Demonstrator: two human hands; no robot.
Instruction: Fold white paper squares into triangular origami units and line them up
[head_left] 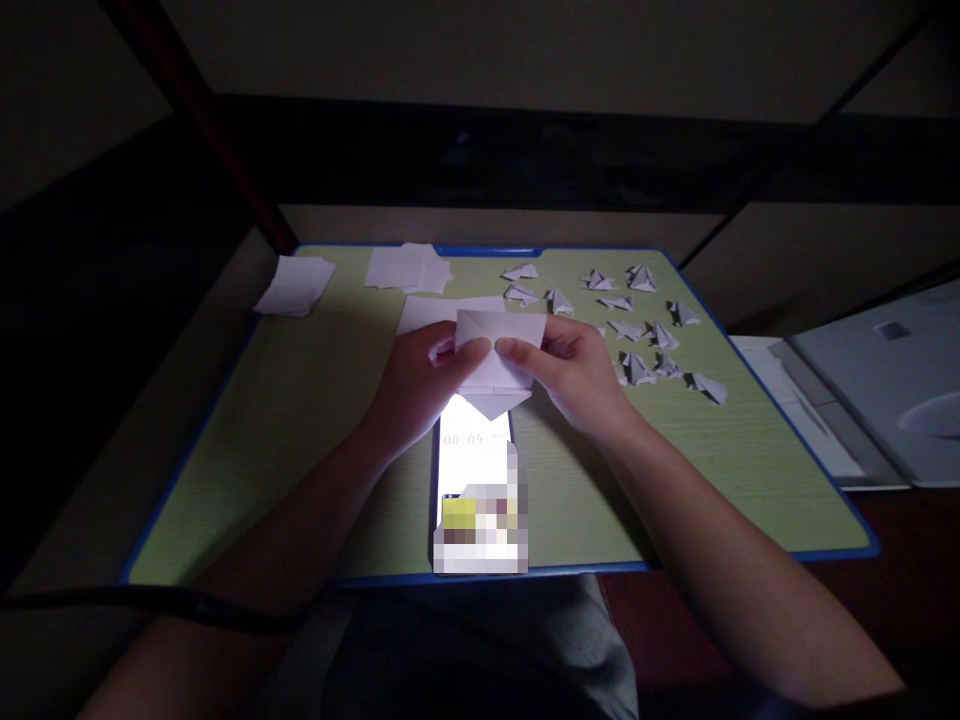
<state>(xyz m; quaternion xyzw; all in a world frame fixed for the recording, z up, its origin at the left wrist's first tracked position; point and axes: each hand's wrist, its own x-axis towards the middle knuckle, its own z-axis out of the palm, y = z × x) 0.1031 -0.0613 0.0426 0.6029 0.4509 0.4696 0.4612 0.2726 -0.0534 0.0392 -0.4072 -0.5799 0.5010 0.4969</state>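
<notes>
The left hand's grip [424, 375] pinches the left side of a folded white paper [495, 372], with the thumb on the front and the other fingers behind. The right hand's grip [585, 375] pinches the right side the same way, and the two thumb tips almost meet in the middle. The folded paper is up in the air, over the top end of the phone [474, 465]. It has a wide, flat top and straight sides. Low down a fold runs across it, and under that a flap comes down to a point.

From left to right on the green surface [300, 440] with its blue edge, first comes a stack of white paper [294, 286] at the far left corner. Next are some loose sheets [405, 268] near the back edge. One more sheet [435, 312] lies behind the hands, partly hidden. The phone lies near the front edge, and its bright screen says "00:09" in thin numbers; the numbers after that are too hard to read. Lower down, blurry squares cover the screen. On the right, many small folded paper shapes [637, 370] are spread about, pointy and gray-white.
</notes>
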